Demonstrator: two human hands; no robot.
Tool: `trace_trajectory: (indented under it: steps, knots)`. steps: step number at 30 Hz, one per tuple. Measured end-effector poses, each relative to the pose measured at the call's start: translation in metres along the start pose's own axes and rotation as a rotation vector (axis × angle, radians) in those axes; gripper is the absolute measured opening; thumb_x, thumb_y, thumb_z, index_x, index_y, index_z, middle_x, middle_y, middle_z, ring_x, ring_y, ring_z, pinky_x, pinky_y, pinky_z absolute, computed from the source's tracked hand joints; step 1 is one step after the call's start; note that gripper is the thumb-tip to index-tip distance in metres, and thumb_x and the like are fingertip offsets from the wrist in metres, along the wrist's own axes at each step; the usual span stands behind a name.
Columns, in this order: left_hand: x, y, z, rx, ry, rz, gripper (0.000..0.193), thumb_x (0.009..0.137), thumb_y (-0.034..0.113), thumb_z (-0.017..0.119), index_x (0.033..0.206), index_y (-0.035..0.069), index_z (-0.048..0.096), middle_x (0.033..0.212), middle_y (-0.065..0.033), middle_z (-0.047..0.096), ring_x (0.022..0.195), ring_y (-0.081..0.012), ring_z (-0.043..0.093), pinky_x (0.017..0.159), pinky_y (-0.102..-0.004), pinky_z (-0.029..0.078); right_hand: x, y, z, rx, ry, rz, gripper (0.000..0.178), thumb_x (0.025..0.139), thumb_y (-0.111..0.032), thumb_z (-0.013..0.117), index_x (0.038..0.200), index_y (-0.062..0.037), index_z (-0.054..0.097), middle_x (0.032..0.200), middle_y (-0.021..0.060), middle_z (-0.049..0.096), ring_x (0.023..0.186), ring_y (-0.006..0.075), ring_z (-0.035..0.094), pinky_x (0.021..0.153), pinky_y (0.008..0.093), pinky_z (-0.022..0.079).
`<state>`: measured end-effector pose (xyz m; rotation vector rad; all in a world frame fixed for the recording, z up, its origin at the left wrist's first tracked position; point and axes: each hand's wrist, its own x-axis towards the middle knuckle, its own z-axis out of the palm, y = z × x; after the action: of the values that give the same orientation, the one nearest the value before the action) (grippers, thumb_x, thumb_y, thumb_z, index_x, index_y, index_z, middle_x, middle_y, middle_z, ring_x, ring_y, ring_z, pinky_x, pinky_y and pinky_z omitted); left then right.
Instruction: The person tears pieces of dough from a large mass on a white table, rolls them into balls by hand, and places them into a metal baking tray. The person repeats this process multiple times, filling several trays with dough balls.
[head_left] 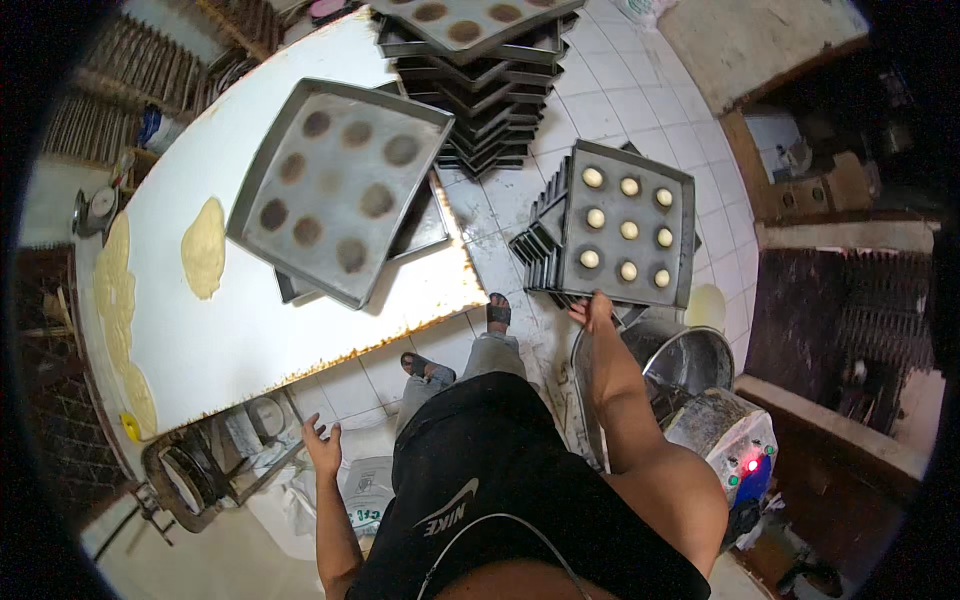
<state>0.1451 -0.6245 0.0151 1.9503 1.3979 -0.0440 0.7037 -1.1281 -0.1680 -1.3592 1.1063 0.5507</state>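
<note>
My right hand (592,312) reaches down to the near edge of a square metal tray (680,235) holding several pale dough balls; the tray tops a stack of trays on the tiled floor. Fingers touch the tray's rim, and the grip is hard to make out. My left hand (323,447) hangs free with its fingers spread, holding nothing, below the white table's (220,340) near edge. On the table lies an empty tray (340,185) with dark greased spots, resting on another tray.
A tall stack of trays (480,90) stands on the floor beyond the table. Flattened dough pieces (203,248) lie on the table's left part. A metal bowl (688,360) and a machine with a red light (735,450) stand at my right.
</note>
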Motion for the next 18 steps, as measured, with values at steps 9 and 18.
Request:
trace_trajectory:
  steps: [9, 18]
  knots:
    - [-0.032, -0.159, -0.027, -0.259, 0.258, -0.17, 0.065, 0.092, 0.019, 0.089, 0.146, -0.002, 0.058, 0.146, -0.0224, 0.055, 0.125, -0.0379, 0.065, 0.101, -0.0463, 0.06, -0.137, 0.158, 0.122, -0.889, -0.404, -1.085, 0.016, 0.098, -0.012, 0.081, 0.098, 0.0029, 0.077, 0.079, 0.0076, 0.072, 0.074, 0.0188, 0.065, 0.074, 0.0378, 0.056]
    - [0.064, -0.118, -0.089, -0.52, 0.255, -0.051, 0.054, 0.095, 0.023, 0.085, 0.141, 0.005, 0.064, 0.142, -0.0196, 0.06, 0.124, -0.0369, 0.067, 0.103, -0.048, 0.058, -0.37, 0.298, 0.39, -1.146, -1.064, -1.512, 0.043, 0.109, -0.029, 0.065, 0.132, 0.0079, 0.064, 0.138, 0.0289, 0.061, 0.13, 0.0393, 0.058, 0.111, 0.0503, 0.046]
